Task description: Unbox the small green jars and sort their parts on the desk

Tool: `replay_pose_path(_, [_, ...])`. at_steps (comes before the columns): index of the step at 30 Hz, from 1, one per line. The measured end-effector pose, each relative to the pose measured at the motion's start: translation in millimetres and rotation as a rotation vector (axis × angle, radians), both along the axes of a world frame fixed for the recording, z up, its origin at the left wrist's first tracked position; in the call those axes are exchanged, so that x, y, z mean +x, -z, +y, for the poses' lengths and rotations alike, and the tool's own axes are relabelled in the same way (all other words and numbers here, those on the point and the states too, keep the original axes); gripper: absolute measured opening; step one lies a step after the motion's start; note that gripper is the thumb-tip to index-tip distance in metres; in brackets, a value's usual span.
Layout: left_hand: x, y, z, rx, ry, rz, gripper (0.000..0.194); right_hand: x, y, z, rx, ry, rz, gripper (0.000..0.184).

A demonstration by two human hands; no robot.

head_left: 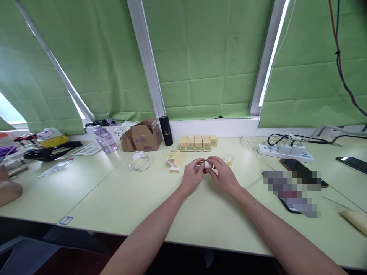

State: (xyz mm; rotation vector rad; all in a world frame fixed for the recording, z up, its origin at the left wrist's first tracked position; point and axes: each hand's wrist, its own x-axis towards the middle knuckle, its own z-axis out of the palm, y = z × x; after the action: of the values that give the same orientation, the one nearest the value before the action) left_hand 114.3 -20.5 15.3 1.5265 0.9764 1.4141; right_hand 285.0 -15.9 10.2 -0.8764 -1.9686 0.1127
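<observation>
Over the middle of the table (155, 198), a small white rounded object (208, 164) with a dark yellowish edge is held between my two hands. My left hand (192, 173) grips its left side with closed fingers. On its right side, the thumb and fingers of my right hand (225, 175) pinch it. The fingers hide much of it, so its exact kind is unclear. Just beyond my right hand is a small clear plastic piece (228, 159) with a yellow spot. An opened small cardboard box (174, 160) lies to the left of my hands.
Several small closed boxes (198, 143) stand in a row behind my hands. Farther left are a coiled white cable (141, 162), a brown carton (146, 136), a black bottle (166, 131) and a clear bottle (105, 139). A power strip (286, 152) and phones (304, 172) lie right. Another person's arm (8, 187) enters at left.
</observation>
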Motion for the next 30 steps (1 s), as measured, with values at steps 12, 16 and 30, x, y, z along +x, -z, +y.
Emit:
replay_pose_path(12, [1.5,1.7,2.0,0.042,-0.077,0.158,0.030,-2.0,-0.7,1.3,0.027,0.015,-0.020,0.026])
replay_pose_path(16, [2.7,0.3,2.0,0.044,-0.082,0.163,0.027,-3.8,-0.2,1.3,0.018,0.036,-0.037,0.024])
replay_pose_path(30, [3.9,-0.3,4.6,0.021,-0.110,0.159,0.020,-8.7,1.3,4.0,0.008,0.077,-0.063,0.020])
